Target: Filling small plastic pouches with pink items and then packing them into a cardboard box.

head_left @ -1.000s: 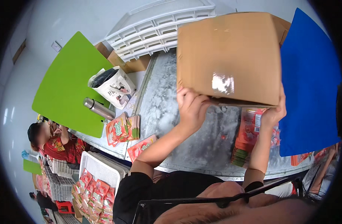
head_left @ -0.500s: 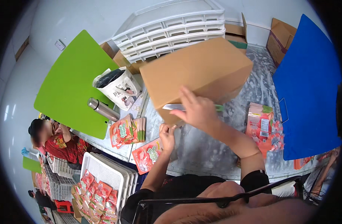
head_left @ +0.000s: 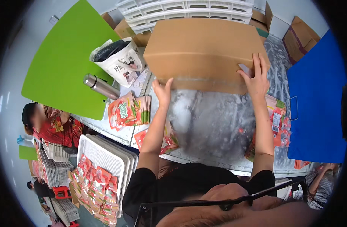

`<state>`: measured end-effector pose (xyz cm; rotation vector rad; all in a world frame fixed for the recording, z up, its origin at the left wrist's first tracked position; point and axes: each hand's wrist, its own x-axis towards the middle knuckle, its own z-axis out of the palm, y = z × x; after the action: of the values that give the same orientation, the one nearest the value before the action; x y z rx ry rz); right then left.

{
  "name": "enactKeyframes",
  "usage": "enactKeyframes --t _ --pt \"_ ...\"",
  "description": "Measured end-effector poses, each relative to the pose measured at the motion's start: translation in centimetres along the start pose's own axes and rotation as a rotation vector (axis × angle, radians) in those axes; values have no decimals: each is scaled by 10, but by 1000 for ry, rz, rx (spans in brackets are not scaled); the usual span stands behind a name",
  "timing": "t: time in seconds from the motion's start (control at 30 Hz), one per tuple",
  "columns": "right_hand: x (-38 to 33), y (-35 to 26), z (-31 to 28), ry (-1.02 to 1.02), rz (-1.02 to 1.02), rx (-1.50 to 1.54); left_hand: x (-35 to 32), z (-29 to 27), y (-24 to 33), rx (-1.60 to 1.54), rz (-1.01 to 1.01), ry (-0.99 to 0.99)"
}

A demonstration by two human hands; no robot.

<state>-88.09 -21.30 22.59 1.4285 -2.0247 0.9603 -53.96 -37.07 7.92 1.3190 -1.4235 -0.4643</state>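
Mottled worktop point(head_left: 207, 128) bears a cardboard carton point(head_left: 203, 49), near a dark-lettered tote bag point(head_left: 120, 64). Left hand point(head_left: 163, 92), thumb spread, meets the carton's lower-left corner; right hand point(head_left: 258, 81), holding a knife point(head_left: 246, 69), touches its right end.

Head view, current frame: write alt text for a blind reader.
A large brown cardboard box at a grey worktable, with the person's left hand at its near left corner and right hand at its right end, a knife blade showing there. Red pouches, a steel bottle and a white tote bag are at left; a blue panel is at right.
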Motion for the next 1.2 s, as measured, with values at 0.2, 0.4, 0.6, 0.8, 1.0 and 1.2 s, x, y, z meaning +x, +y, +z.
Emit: enactKeyframes --t 0.2,0.4,0.6,0.8,1.0,1.2 --pt "27 27 23 147 -46 15 4 24 3 -73 32 -47" --pt "-33 -50 19 -306 -20 192 5 27 -47 -655 -238 -186" --pt "-55 -175 109 -1640 419 1151 6 25 -62 -790 -283 -255" --pt "-57 -216 176 -1743 838 1583 4 21 -57 -1165 -518 -355" --pt "-69 -205 203 -1728 1022 1849 -5 19 -29 -984 -435 -298" --pt "-63 -184 146 -1483 1194 1823 -2 19 -49 -795 -305 -279"
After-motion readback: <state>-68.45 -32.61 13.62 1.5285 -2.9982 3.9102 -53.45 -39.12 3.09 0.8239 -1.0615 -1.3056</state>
